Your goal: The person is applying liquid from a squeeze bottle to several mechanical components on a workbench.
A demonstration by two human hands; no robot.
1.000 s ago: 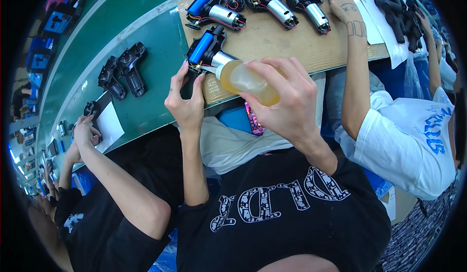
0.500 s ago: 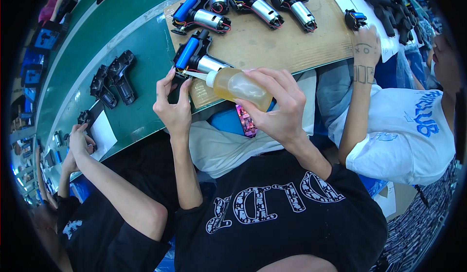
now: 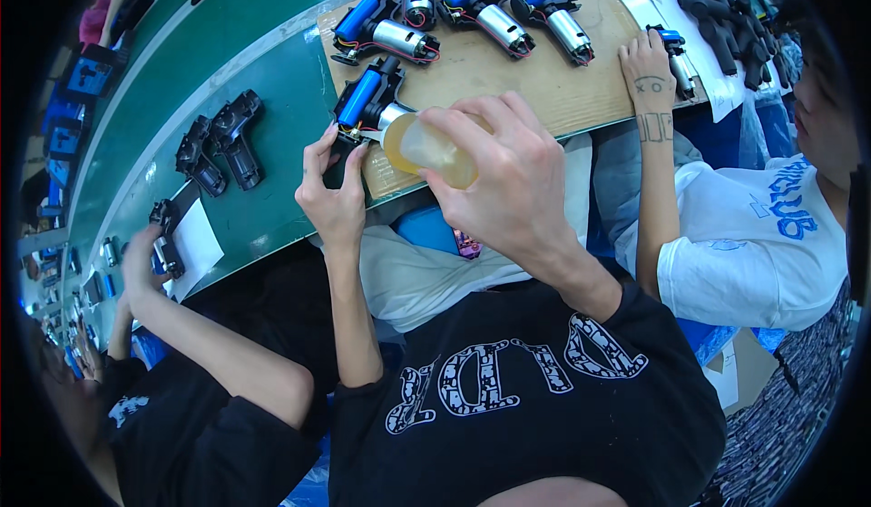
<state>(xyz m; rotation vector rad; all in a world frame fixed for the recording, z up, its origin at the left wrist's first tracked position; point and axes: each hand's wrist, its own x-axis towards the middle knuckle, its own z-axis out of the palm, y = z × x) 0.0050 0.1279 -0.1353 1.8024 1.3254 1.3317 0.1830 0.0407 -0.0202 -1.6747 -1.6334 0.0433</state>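
Amber liquid fills the clear plastic squeeze bottle point(image 3: 431, 147) that we hold on its side in our right hand point(image 3: 508, 180); the fingers wrap over its body and hide most of it, so we cannot make out its base. Its nozzle end points left toward the black-and-blue motor assembly with a silver metal can point(image 3: 367, 103), and the tip itself is too small to make out against the wiring. Our left hand point(image 3: 331, 194) pinches the near left end of that assembly between thumb and fingertips, wrist bent upward, forearm rising from the lower edge. The assembly lies at the left edge of the brown cardboard sheet point(image 3: 581, 90) on the green workbench point(image 3: 272, 72). Four similar motor assemblies point(image 3: 472, 8) lie along the sheet's far side. A neighbouring person's hand point(image 3: 646, 70) on our right rests flat on the cardboard, covering part of another unit.
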